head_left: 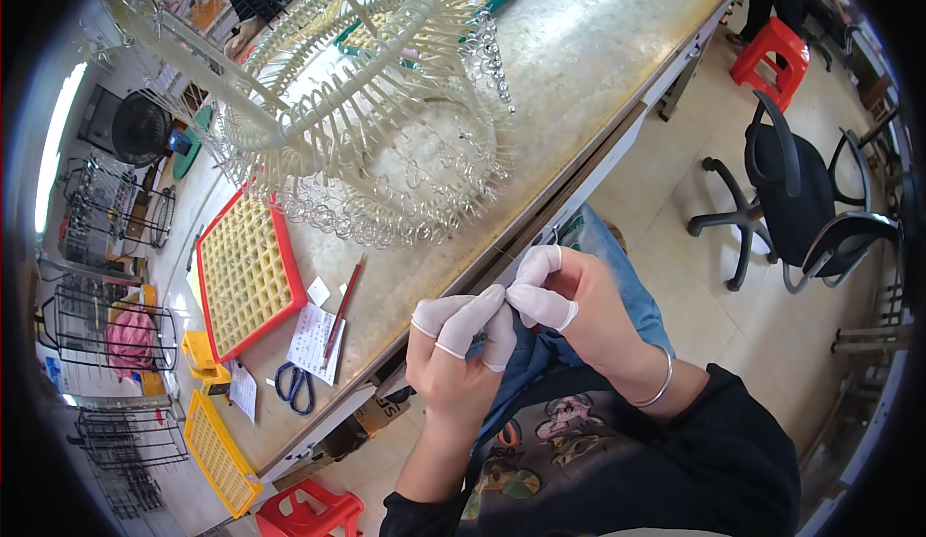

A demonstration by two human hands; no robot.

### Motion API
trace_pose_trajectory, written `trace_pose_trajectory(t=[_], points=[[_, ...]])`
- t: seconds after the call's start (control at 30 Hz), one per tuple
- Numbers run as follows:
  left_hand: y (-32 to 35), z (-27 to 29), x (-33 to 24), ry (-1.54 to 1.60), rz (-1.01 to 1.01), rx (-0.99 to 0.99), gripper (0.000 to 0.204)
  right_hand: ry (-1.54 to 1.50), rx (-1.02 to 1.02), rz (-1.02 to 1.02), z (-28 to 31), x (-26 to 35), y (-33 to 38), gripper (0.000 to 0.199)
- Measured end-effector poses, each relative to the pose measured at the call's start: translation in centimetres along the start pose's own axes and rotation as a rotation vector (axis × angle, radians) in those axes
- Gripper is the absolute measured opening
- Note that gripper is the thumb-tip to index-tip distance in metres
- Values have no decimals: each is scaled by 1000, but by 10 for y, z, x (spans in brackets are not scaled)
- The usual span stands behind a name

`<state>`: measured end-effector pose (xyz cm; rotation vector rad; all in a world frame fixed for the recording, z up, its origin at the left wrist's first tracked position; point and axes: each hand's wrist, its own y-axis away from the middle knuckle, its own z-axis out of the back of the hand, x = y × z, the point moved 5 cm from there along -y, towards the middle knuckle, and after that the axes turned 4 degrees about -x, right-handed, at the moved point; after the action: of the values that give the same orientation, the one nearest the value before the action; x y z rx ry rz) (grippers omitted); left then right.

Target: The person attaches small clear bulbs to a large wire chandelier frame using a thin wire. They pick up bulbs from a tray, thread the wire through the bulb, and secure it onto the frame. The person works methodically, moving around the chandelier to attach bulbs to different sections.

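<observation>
- Over the denim-clad lap (634,291), just off the table (593,64), the left hand (453,356) and right hand (577,298) meet, fingertips touching.
- Both grips are pinched together; any small piece between them is hidden, so I can't tell its long axis.
- The forearms angle inward, white finger cots (470,323) converging.
- Farther off, ahead and leftward, stands the pale hook rack (359,85), nearer the left hand.

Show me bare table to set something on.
Bare tabletop lies right of the white rack, up to the table edge; a smaller patch separates rack and red pencil. Crowded: left end, with red tray, papers, scissors, yellow tray.
</observation>
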<state>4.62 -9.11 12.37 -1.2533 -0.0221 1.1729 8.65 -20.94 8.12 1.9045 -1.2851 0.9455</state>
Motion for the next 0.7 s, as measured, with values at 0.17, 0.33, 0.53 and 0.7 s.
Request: trace_pose_trajectory(t=[0.17, 0.33, 0.53, 0.7], points=[[-4, 0, 1, -26, -15, 94, 24, -21, 35, -107, 7, -12, -4, 14], [-5, -1, 6, 3, 17, 148, 23, 25, 19, -140, 11, -19, -5, 17], [-6, 3, 25, 258, 398, 172, 15, 30, 47, -141, 11, 4, -9, 24], [2, -11, 31, 455, 586, 253, 12, -30, 124, -23, 17, 11, -13, 37]])
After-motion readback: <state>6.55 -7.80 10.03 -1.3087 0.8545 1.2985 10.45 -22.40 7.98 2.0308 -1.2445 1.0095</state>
